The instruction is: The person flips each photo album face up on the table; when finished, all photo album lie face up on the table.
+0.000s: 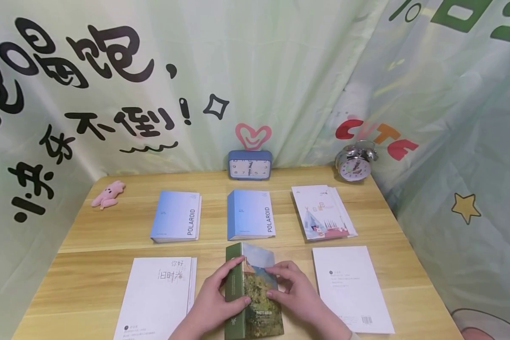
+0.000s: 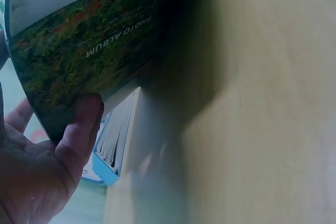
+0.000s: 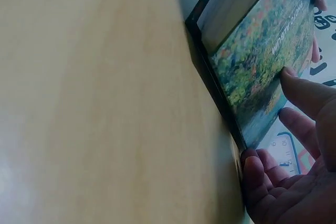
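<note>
A thick photo album [image 1: 261, 290] with a green spine and a painted garden cover is between both hands at the front middle of the table. My left hand [image 1: 214, 302] grips it along the spine, with the thumb on the front cover. At the opposite edge my right hand [image 1: 295, 293] holds it, its thumb pressing the cover and fingers curled at the side. In the left wrist view the album [image 2: 79, 51] stands tilted above the wood. One edge of the album [image 3: 262, 61] is at the tabletop in the right wrist view.
Behind the hands lie two blue Polaroid albums [image 1: 176, 215] [image 1: 250, 213] and a white illustrated album [image 1: 320, 212]. White albums flank the hands at left [image 1: 155, 297] and right [image 1: 350, 293]. A blue clock [image 1: 250, 165], a silver alarm clock [image 1: 354, 163] and a pink toy [image 1: 109, 194] line the back.
</note>
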A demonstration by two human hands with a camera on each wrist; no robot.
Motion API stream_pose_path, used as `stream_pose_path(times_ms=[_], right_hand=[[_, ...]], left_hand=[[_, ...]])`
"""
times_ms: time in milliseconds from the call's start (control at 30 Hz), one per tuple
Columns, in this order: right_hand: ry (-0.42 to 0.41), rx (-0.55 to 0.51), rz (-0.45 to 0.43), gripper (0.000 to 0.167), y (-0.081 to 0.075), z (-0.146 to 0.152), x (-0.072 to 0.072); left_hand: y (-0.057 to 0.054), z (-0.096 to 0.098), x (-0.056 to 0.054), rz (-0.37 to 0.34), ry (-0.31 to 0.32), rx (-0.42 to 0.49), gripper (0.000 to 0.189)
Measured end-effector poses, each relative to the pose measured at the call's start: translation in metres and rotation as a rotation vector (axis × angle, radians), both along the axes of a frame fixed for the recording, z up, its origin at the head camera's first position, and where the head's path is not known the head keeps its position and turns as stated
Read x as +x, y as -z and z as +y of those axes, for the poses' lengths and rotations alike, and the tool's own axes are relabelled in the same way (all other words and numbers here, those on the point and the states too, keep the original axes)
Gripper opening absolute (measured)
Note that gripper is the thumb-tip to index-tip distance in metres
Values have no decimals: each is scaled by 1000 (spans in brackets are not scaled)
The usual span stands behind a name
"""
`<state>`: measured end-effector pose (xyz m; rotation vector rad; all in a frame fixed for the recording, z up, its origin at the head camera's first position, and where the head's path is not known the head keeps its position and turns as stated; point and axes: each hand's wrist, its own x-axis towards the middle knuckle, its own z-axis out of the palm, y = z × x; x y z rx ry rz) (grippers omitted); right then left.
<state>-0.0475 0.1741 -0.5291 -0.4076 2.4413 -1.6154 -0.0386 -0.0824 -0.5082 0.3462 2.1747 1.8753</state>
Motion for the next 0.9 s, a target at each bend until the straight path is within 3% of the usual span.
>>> stream_pose_path(times_ms=[133,400,500,733,900], right_hand=[[4,18,8,51,1,0,-1],[49,128,69,48,1,0,-2],[59,186,96,48,1,-1,-1],[59,332,132,50,-2,-5,-2],[51,356,124,50,-5,-6,-3]], left_hand=[[0,-2,0,1,6,-11,82],[4,-6,-1,28,4,-131,79],[6,-5,0,41,-9,-208,73],[7,3,6,90,-126,-504,50],[5,6,6,67,-132,-520,47]])
